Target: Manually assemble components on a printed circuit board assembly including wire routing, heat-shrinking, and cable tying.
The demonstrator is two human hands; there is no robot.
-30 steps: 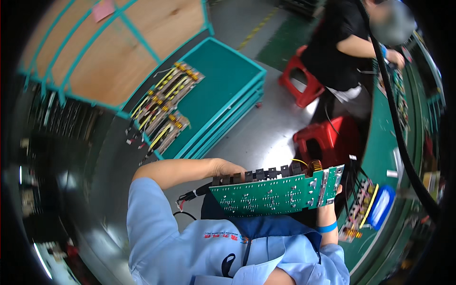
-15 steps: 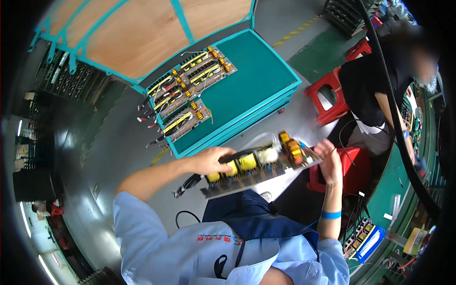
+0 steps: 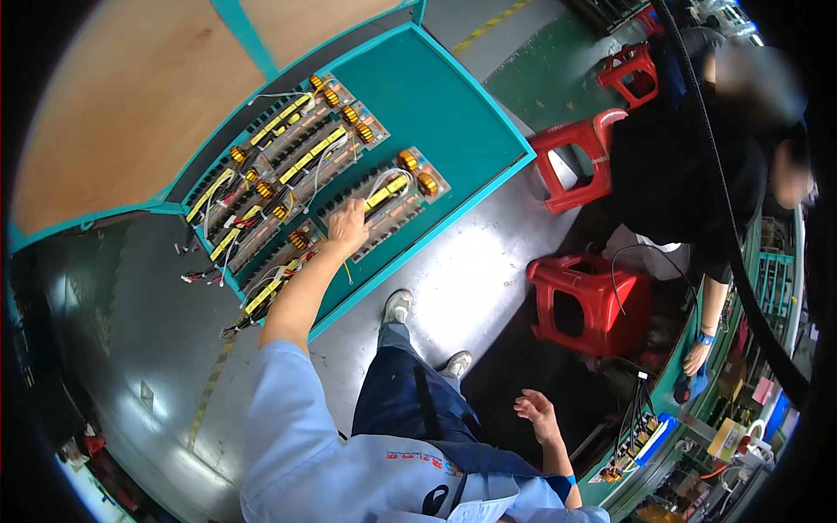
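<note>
My left hand (image 3: 349,228) reaches forward and grips the near end of a long circuit board (image 3: 392,196) with yellow coils and copper windings. The board lies flat on a teal pallet (image 3: 453,105) on the floor. Several similar boards (image 3: 279,157) lie side by side to its left on the same pallet. My right hand (image 3: 536,415) hangs free at my side with fingers spread and holds nothing. My feet in grey shoes (image 3: 399,307) stand at the pallet's near edge.
Three red plastic stools (image 3: 586,301) (image 3: 577,157) (image 3: 629,68) stand to the right. A co-worker in black (image 3: 689,174) leans on a green workbench (image 3: 680,392) holding boards and parts. A wooden panel (image 3: 122,105) lies beyond the pallet. A black cable (image 3: 728,227) hangs at right.
Both hands carried the board and turned it toward the pallet. It now lies on the pallet, my right hand has let go and dropped to my side, and my left stays on it.
</note>
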